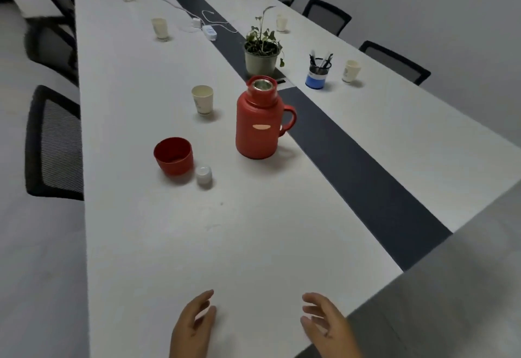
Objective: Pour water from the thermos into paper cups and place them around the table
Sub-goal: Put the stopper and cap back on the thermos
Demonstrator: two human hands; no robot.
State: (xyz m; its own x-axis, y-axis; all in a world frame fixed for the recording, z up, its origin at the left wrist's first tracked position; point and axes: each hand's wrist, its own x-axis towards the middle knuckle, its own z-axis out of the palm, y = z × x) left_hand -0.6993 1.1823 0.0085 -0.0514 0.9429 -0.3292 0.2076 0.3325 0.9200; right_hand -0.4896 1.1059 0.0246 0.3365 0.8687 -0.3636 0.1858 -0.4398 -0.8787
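Observation:
A red thermos [260, 121] stands upright and uncapped in the middle of the long white table [225, 245], handle to the right. Its red cup-lid [174, 155] sits mouth up to the left, with a small white stopper [204, 175] beside it. A paper cup [202, 99] stands just behind and left of the thermos. Several more paper cups line both sides, such as the paper cup on the right [351, 71] and one far up on the left [160, 28]. My left hand [193, 326] and right hand [328, 326] hover over the near edge, fingers relaxed, holding nothing.
A potted plant [262, 53] and a blue pen holder [318, 74] stand behind the thermos. A dark strip [352, 166] runs down the table's middle, with a white power strip and cables [209, 32] farther back. Black mesh chairs [53, 143] line both sides.

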